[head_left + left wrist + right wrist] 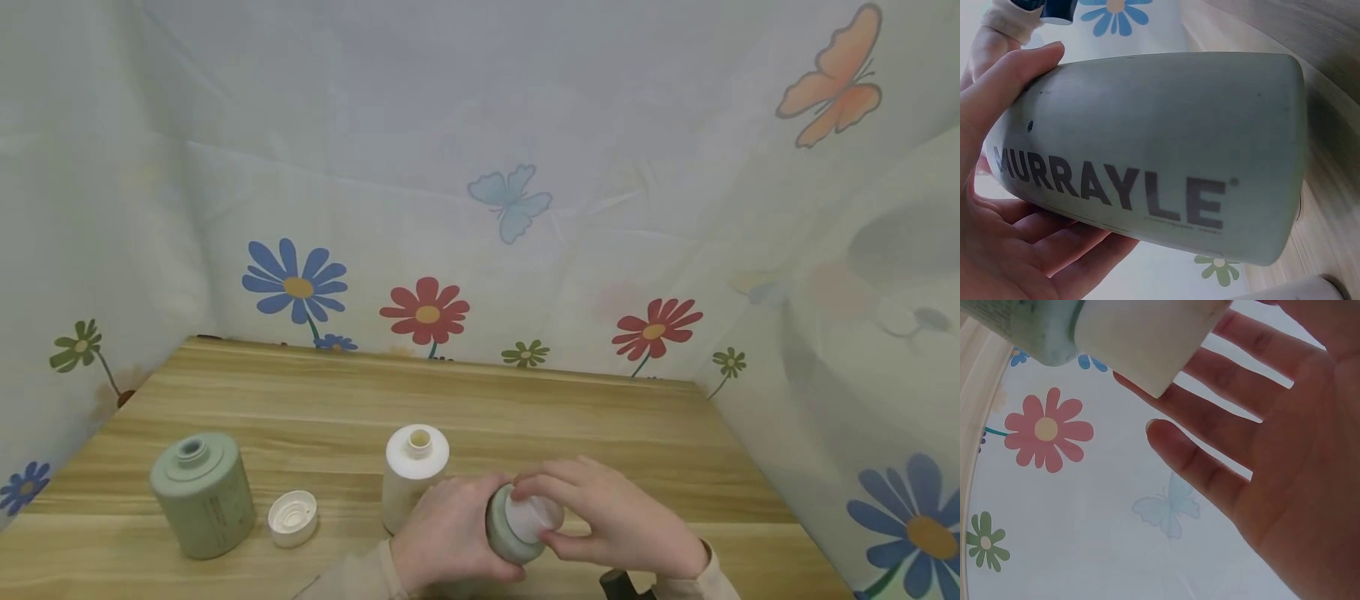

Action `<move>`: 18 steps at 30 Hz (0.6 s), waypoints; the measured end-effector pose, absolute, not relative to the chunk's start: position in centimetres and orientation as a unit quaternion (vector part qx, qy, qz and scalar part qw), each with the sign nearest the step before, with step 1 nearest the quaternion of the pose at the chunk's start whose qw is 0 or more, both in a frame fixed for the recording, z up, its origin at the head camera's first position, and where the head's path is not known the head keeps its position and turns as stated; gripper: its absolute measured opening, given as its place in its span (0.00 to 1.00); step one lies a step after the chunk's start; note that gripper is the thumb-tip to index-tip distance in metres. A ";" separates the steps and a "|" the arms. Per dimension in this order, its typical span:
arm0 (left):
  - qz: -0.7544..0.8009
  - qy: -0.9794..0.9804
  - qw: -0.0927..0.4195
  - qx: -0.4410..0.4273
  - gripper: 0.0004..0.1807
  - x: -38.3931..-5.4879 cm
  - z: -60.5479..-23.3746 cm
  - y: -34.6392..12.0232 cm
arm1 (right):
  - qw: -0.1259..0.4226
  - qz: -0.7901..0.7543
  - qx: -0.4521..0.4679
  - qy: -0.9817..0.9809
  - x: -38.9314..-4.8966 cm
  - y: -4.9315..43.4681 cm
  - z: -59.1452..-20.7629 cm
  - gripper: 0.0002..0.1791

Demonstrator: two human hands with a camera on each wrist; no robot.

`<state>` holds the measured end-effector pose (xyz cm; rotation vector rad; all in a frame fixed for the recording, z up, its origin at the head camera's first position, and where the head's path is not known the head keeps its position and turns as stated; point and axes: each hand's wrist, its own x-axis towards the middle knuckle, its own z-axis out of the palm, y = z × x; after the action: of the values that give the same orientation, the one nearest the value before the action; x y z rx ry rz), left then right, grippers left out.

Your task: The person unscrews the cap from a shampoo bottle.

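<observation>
My left hand [450, 527] grips a pale green bottle [498, 527] round its body near the neck. In the left wrist view the bottle [1166, 119] lies tilted over the table, with dark "MURRAYLE" lettering along its side. At its top sits a white cap [534, 518]. My right hand [611, 518] pinches this cap between thumb and fingers. Seen from the right wrist, the fingers [1229, 390] lie along the cap's far side. The bottle's neck under the cap is hidden. Just left of my left hand stands a white bottle [414, 462] with an open neck.
A wide green bottle [206, 504] with an uncovered neck stands at the left of the wooden table [337, 392]. Beside it lies a round white cap [292, 518]. A dark object [618, 585] shows under my right wrist. A flower-printed cloth [360, 225] hangs behind.
</observation>
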<state>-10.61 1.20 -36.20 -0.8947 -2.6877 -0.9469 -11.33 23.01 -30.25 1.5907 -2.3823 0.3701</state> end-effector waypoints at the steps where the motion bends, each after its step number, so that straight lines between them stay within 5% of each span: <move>1: -0.316 -0.897 0.078 -0.300 0.35 -10.6 -36.2 1.2 | 0.127 0.126 0.551 -0.815 -11.3 23.0 -30.3 0.26; 18: -0.326 -0.894 0.076 -0.297 0.36 -10.5 -36.4 1.2 | 0.054 0.141 0.414 -0.898 -11.1 23.8 -30.1 0.20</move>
<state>-10.47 1.19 -36.37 -0.8892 -2.6817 -0.9784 -11.10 23.80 -30.08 1.2564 -2.7269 0.4271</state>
